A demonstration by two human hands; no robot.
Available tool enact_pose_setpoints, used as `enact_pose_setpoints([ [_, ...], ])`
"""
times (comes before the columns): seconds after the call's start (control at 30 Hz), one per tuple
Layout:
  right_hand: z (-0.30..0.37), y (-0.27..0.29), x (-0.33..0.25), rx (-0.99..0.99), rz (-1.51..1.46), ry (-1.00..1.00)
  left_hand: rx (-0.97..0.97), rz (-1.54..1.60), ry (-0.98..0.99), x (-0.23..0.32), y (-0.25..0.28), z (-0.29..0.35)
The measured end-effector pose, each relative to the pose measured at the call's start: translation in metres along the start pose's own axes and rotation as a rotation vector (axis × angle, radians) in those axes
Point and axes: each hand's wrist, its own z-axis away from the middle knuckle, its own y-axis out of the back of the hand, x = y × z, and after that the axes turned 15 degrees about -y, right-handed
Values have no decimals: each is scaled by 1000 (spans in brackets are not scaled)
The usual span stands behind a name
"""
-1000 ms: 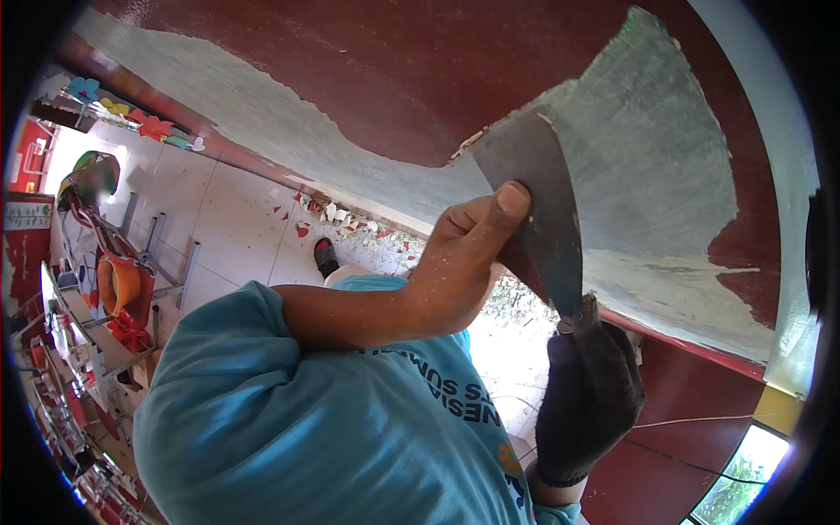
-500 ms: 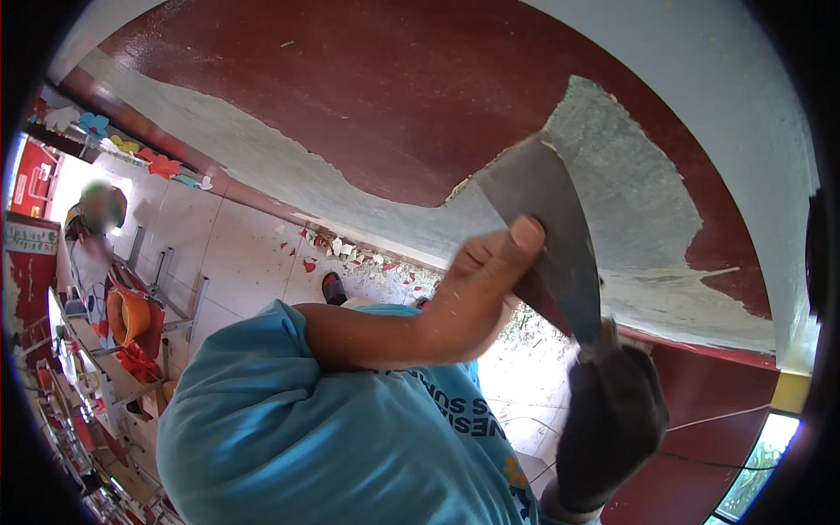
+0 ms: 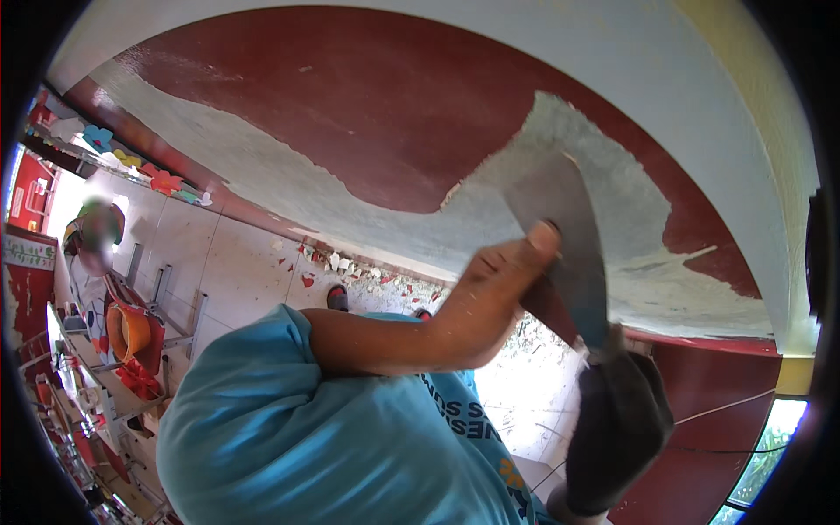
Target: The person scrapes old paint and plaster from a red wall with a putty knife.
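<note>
Dark-red painted wall [image 3: 350,105], peeled to grey in patches, just beyond the grip: bare left hand [image 3: 503,280] pinches a wide grey metal scraper [image 3: 579,241], black-gloved right hand [image 3: 617,424] wrapped round its lower end.

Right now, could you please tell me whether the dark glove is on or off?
On: the dark glove covers the right hand that grips the scraper, bare wrist showing below it.
</note>
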Motion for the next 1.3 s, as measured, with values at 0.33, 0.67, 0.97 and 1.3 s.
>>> enact_pose_setpoints([
  [0.33,-5,7,-7,104,76,-19,58,42,71,4,-19,-6],
  [0.67,-9,17,-13,57,131,99,14,-4,-9,6,-21,-5],
  [0.97,-20,13,-18,69,173,84,-116,-123,38,7,-15,-7],
  [1.3,-24,19,-14,51,162,109,-132,-44,61,5,-16,-7],
])
